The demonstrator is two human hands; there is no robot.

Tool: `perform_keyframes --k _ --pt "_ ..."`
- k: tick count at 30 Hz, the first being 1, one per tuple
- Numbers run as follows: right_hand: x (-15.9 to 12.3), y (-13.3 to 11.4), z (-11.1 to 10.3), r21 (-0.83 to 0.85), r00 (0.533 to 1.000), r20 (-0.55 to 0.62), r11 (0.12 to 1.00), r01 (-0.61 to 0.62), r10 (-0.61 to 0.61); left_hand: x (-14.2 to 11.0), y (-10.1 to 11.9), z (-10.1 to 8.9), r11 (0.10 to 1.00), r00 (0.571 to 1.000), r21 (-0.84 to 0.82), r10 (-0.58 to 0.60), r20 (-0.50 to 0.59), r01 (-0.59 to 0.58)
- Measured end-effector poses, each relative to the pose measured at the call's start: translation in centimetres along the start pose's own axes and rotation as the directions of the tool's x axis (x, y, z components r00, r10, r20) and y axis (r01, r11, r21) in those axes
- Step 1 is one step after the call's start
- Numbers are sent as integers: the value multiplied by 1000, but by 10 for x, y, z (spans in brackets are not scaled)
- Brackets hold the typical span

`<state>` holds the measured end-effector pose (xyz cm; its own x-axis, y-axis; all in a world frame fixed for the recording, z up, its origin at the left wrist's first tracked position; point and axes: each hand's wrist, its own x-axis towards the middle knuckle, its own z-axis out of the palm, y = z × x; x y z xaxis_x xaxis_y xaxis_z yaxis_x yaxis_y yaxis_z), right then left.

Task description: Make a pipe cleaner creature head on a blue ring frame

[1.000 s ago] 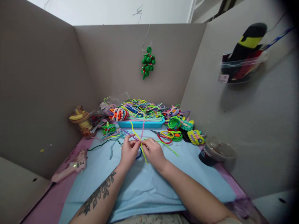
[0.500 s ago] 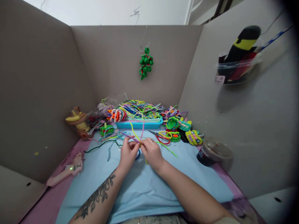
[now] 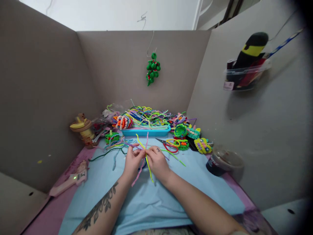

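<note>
Between my fingertips, several pipe cleaners cross at one point: a yellow pipe cleaner, a pink pipe cleaner and a purple one. My left hand pinches the crossing from the left. From the other side my right hand pinches it too, thumb and forefinger together. The yellow and pink ends stick out both above and below the hands. Just beyond my right hand lie scissors with red and yellow handles, beside a lime pipe cleaner. A dark blue loop on the cloth is partly hidden behind the hands.
A blue tray heaped with pipe cleaners stands at the back. Woven figures, such as a yellow one, lie to the right near a lidded cup. A pink glue gun lies left, below another cup. Grey panels enclose the table.
The pink pipe cleaner's lower end now hangs toward me below the crossing, and its upper part is shorter. More of the yellow one shows below. Both hands keep their pinch.
</note>
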<state>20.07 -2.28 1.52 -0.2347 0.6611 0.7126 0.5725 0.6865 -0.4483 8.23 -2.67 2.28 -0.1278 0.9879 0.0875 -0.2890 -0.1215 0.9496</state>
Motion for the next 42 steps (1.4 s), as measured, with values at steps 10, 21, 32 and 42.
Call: perform_keyframes --k 10,21,32,42 --pt "-3 2 1 -38 997 25 997 68 -67 9 -6 -8 951 982 -244 -175 73 188" --pt "-6 -4 -6 -22 985 3 985 173 -173 12 0 -6 961 991 -244 -130 28 133" --pt "-6 -5 7 495 942 -4 819 -290 336 14 5 -11 966 994 -238 -105 5 104" --pt "1 0 15 786 755 309 292 -545 579 11 -1 -11 994 1000 -110 21 -2 -21"
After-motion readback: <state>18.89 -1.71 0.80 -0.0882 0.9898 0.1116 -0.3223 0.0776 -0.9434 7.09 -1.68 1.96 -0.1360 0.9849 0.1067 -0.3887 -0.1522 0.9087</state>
